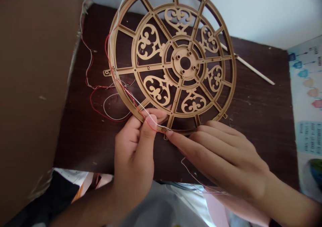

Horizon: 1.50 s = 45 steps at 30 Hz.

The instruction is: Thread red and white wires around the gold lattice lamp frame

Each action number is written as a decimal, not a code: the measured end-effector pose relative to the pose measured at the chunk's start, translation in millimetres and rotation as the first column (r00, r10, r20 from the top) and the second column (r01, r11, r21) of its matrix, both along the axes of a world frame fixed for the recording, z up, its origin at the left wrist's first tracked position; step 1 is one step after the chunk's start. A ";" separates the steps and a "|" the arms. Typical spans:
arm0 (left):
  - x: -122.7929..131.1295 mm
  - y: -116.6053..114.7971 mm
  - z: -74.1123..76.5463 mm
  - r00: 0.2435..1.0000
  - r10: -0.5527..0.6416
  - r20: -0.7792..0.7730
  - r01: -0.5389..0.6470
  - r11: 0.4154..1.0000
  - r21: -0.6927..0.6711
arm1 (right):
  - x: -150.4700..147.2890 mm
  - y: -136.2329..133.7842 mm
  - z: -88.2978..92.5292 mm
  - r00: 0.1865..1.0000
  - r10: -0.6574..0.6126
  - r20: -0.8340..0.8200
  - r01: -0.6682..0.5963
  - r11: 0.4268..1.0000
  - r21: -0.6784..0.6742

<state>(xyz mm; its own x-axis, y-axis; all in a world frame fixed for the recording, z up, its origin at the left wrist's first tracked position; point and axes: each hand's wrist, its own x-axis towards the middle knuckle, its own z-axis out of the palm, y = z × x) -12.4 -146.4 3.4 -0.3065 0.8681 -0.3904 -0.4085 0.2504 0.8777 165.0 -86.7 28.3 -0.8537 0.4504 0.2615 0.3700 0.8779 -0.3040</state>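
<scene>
A round gold frame, like an openwork wheel with spokes and scroll ornaments, is tilted up above the dark table. Thin red and white wires run along the left and lower part of its rim. My left hand grips the lower rim, its thumb pressing the wires against it and its fingers partly hidden behind. At the bottom of the rim, my right hand has its index fingertip on the wires. The other right fingers bend at the rim's edge; the right thumb is hidden.
Loose wire loops lie on the dark tabletop at left. A thin white stick rests behind the frame. A brown panel stands at left, a white wall behind, and a printed sheet at right.
</scene>
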 end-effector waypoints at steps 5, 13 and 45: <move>-0.8 -0.5 -0.9 1.000 -0.014 -0.026 0.015 1.000 0.016 | -0.1 2.6 -0.8 0.999 0.045 -0.021 -0.045 0.999 0.007; -1.7 -1.1 -0.8 0.994 -0.024 -0.105 0.028 0.999 0.032 | -3.5 3.5 -1.2 1.000 0.027 -0.013 -0.026 0.999 0.019; -1.6 -2.2 -2.3 0.993 -0.035 -0.113 0.038 0.999 0.025 | -1.6 -6.0 -2.8 0.998 -0.051 -0.024 0.050 0.998 -0.041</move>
